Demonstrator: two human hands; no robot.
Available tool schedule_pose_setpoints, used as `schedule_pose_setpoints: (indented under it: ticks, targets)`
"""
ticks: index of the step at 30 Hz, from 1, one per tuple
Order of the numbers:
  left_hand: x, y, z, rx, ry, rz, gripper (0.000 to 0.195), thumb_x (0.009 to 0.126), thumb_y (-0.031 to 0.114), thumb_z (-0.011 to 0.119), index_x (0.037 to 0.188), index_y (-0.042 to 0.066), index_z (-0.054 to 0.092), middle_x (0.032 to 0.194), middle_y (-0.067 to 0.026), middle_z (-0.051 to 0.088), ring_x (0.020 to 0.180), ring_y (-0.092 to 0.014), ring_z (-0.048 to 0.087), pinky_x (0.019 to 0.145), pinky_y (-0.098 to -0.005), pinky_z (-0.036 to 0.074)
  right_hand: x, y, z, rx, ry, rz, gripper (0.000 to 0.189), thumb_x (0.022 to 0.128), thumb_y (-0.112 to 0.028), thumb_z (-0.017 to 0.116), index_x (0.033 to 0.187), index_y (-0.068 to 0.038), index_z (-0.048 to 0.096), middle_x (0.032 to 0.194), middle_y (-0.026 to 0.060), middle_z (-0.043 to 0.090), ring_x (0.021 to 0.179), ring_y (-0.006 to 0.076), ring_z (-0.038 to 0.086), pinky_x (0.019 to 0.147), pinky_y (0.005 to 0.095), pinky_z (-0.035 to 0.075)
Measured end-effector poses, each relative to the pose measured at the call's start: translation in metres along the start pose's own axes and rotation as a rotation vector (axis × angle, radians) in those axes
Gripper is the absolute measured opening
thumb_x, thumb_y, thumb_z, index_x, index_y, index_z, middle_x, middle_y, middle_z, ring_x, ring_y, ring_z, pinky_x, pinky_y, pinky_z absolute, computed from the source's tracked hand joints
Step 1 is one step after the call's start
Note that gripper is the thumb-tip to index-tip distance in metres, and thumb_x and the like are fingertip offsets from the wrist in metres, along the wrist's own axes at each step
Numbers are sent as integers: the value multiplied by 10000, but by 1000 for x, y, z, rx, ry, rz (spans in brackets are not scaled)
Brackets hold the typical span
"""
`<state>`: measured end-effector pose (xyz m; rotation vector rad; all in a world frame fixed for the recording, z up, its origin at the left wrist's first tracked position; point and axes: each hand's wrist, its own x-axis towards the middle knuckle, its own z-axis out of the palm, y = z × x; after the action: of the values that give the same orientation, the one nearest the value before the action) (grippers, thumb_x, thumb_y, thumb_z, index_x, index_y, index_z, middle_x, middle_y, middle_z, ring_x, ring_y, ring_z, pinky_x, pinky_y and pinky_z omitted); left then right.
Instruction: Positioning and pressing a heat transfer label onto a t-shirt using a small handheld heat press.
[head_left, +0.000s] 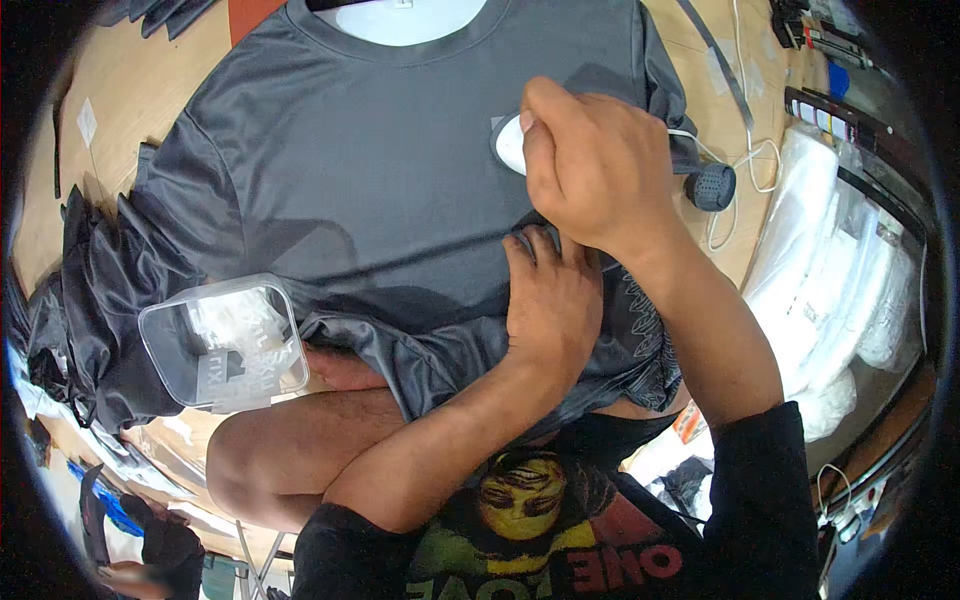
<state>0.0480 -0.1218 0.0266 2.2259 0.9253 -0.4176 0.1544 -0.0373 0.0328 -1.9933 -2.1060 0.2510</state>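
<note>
A dark grey T-shirt (390, 150) lies spread in front of me, its white-lined neck opening at the far side. My right hand (600, 157) grips a white handheld device (511, 145), likely a mini iron, with a white cord. It rests on the chest of the shirt, and a corner of a small translucent piece (496, 121) shows beside it. My left hand (555, 281) lies on the shirt just below, fingers bent against the fabric; whether it pinches the cloth is hidden. A clear plastic box (225, 341) with printed transfer pieces stands at the left on the shirt's lower edge.
A dark perforated round object (710, 187) and a looped white cable (761, 189) lie right of the sleeve. Plastic-wrapped packages (817, 285) are farther right. Dark garments (120, 315) are heaped at the left. Another person (161, 551) is at the lower left.
</note>
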Motion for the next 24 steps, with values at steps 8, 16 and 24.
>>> schedule_pose_setpoints:
  ticks: [8, 16, 24]
  targets:
    - [-1, -1, 3, 48, 43, 2, 438, 971, 240, 568, 1353, 45, 658, 1392, -162, 579, 1302, -367, 526, 1092, -573, 389, 0, -4, 1, -10, 10, 2, 100, 857, -190, 637, 841, -93, 656, 652, 144, 686, 608, 345, 696, 554, 476, 553]
    - [1, -7, -12, 44, 31, -37, 365, 963, 229, 580, 1265, 54, 687, 1207, -124, 621, 1081, -308, 582, 951, -491, 438, 0, -2, 0, -29, -4, 10, 110, 852, -201, 636, 844, -96, 669, 667, 144, 700, 619, 334, 707, 561, 469, 561]
    - [-1, -32, -39, 47, 212, -321, 519, 872, 378, 714, 1217, -3, 645, 1092, -128, 622, 1024, -325, 629, 855, -464, 499, -2, 1, 2, -1, 42, -27, 106, 908, -165, 575, 878, -78, 627, 640, 134, 651, 610, 342, 667, 549, 472, 508]
